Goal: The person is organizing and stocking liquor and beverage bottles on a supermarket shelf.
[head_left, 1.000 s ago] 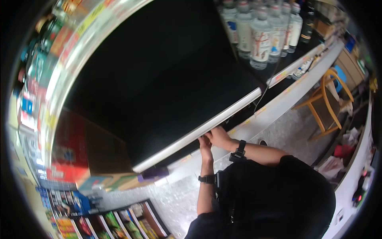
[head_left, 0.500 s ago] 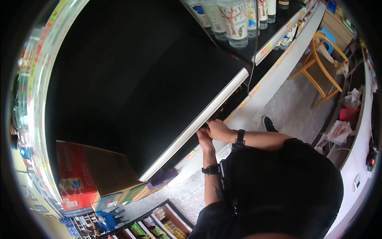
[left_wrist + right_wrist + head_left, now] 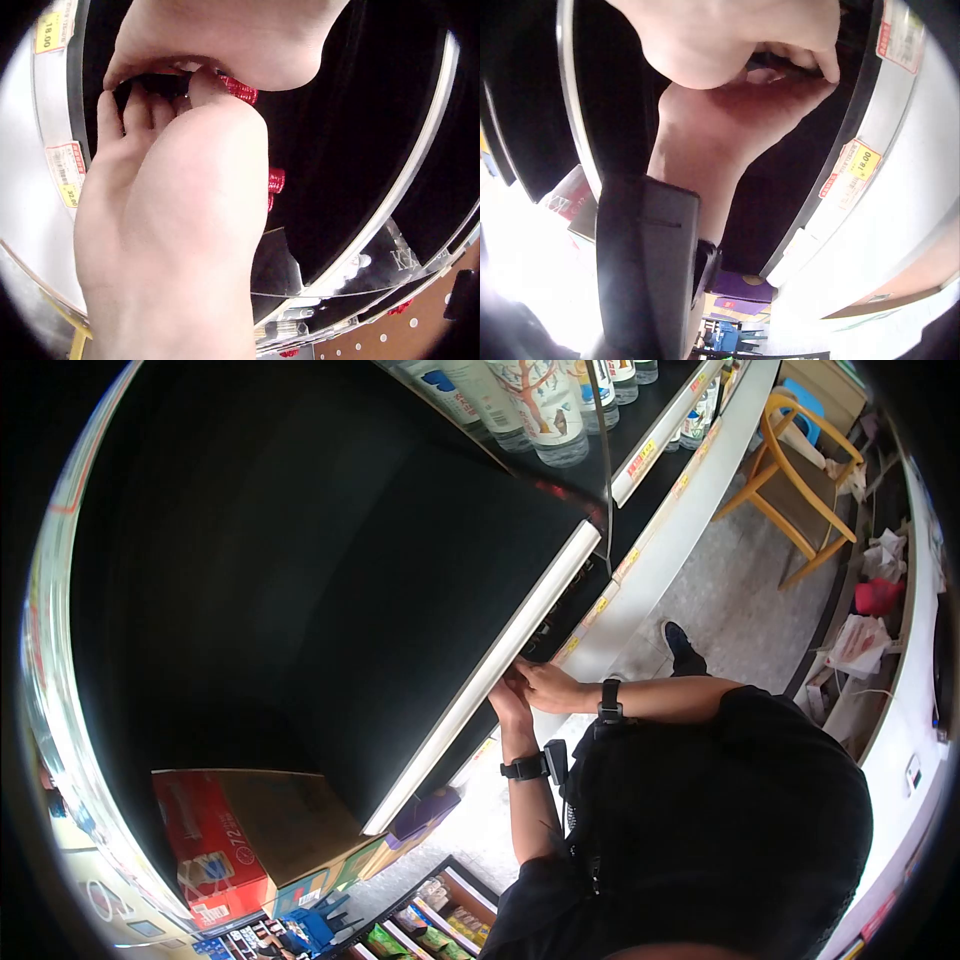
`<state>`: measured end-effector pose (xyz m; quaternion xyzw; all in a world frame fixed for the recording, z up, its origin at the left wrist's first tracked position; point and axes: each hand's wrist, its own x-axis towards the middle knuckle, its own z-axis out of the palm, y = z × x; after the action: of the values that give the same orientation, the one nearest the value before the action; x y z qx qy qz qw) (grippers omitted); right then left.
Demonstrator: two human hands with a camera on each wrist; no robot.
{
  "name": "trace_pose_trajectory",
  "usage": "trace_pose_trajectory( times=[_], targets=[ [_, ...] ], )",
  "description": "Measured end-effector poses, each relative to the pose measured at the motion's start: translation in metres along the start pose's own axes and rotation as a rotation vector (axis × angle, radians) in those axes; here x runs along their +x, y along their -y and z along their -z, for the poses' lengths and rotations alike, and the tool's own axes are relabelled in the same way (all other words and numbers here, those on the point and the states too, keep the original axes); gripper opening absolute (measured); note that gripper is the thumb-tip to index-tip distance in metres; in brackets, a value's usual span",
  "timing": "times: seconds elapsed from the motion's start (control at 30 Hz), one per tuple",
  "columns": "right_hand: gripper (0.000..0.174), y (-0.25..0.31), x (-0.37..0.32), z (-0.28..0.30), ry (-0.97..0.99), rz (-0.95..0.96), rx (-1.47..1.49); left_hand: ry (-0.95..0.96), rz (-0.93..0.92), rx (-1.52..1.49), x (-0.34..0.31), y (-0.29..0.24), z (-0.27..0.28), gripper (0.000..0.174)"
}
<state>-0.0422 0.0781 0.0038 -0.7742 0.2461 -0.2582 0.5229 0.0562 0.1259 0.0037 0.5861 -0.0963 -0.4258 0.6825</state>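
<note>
Both hands meet just under the white front edge (image 3: 482,678) of a black shelf. The left hand (image 3: 511,706) comes up from below, its fingers and thumb bent inward. Across it lies the right hand (image 3: 550,688), fingertips meeting the left hand's fingers. In the left wrist view the right hand (image 3: 217,37) arches over the left hand (image 3: 176,172). A dark gap shows between them; what they hold there, if anything, I cannot tell. Several red ribbed caps (image 3: 276,180) show behind the hands in the dark lower shelf space, one close to the left thumb.
Clear bottles with printed labels (image 3: 545,410) stand on the shelf to the right. A thin cable (image 3: 604,470) hangs by the shelf corner. At the lower left lies a red carton (image 3: 205,840). Price tags (image 3: 67,176) line the lower shelf edge. A wooden chair (image 3: 805,480) stands on the floor behind.
The head view has shifted, so the shelf edge looks steeper and the bottles sit higher and further left. Both hands stay together under the shelf edge.
</note>
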Motion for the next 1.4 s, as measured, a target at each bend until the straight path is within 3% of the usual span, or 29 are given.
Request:
trace_pose_trajectory(
  times=[0.03,0.17,0.2,0.23,0.3,0.37,0.4,0.43,0.5,0.57,0.63,0.7,0.77,0.83,0.87,0.93,0.97,1.13,1.27,1.37,1.4],
  targets=[
    [0.057,-0.005,0.000,-0.004,-0.010,-0.003,0.005,0.006,0.002,0.010,0.001,-0.001,-0.001,0.048],
    [0.059,-0.035,0.014,-0.014,-0.042,0.329,-0.157,-0.042,-0.005,-0.041,-0.003,-0.023,-0.027,0.033],
    [0.038,-0.004,0.014,0.003,-0.026,-0.009,0.039,0.001,-0.023,-0.005,-0.003,-0.024,-0.030,0.037],
    [0.038,-0.005,0.017,0.004,0.054,-0.107,0.020,0.047,-0.038,0.032,-0.004,-0.025,-0.031,0.041],
    [0.036,0.011,0.012,0.020,0.080,-0.189,0.076,0.042,0.051,0.021,0.015,-0.011,-0.013,0.051],
    [0.042,-0.008,0.007,0.009,0.067,-0.082,0.061,0.144,-0.031,0.151,0.004,-0.016,-0.023,0.062],
    [0.035,-0.012,0.003,0.017,0.203,-0.103,-0.044,0.051,0.046,0.117,0.007,-0.008,-0.015,0.064],
    [0.035,-0.016,-0.001,0.027,0.183,-0.115,-0.042,-0.049,0.122,0.083,0.011,0.003,-0.005,0.065],
    [0.029,-0.027,-0.008,0.047,0.371,-0.102,-0.061,-0.102,0.109,0.083,0.003,0.021,0.004,0.063],
    [0.027,-0.063,-0.018,0.060,0.292,-0.031,0.000,-0.151,0.092,0.087,-0.007,0.034,0.000,0.062],
    [0.026,-0.072,-0.030,0.105,0.221,-0.036,0.206,-0.369,-0.012,0.252,-0.026,0.038,-0.015,0.047],
    [0.025,-0.091,-0.038,0.144,0.041,-0.199,0.068,-0.406,-0.007,0.258,-0.042,0.038,-0.042,0.040],
    [0.022,-0.103,-0.042,0.183,-0.158,-0.409,0.203,-0.450,-0.008,0.260,-0.046,0.046,-0.059,0.037],
    [0.022,-0.108,-0.039,0.223,-0.398,-0.422,0.340,-0.280,0.045,0.316,-0.046,0.056,-0.070,0.034],
    [0.022,-0.110,-0.034,0.243,-0.400,-0.417,0.343,-0.264,0.050,0.281,-0.042,0.061,-0.080,0.031],
    [0.031,-0.115,-0.022,0.280,-0.606,-0.430,0.182,-0.204,0.112,0.336,-0.038,0.063,-0.111,0.030],
    [0.031,-0.117,-0.013,0.296,-0.605,-0.427,0.190,-0.144,0.176,0.386,-0.035,0.063,-0.127,0.029],
    [0.048,-0.133,0.053,0.358,-0.831,-0.181,0.001,0.157,0.278,0.615,-0.018,0.080,-0.194,0.030],
    [0.050,-0.142,0.090,0.383,-0.775,-0.150,-0.062,0.287,0.137,0.718,-0.011,0.084,-0.253,0.031],
    [0.048,-0.146,0.109,0.394,-0.541,-0.217,-0.045,0.248,0.102,0.698,-0.008,0.083,-0.280,0.032],
    [0.045,-0.140,0.112,0.398,-0.595,-0.249,-0.001,0.225,0.117,0.690,-0.008,0.082,-0.285,0.033]
  ],
)
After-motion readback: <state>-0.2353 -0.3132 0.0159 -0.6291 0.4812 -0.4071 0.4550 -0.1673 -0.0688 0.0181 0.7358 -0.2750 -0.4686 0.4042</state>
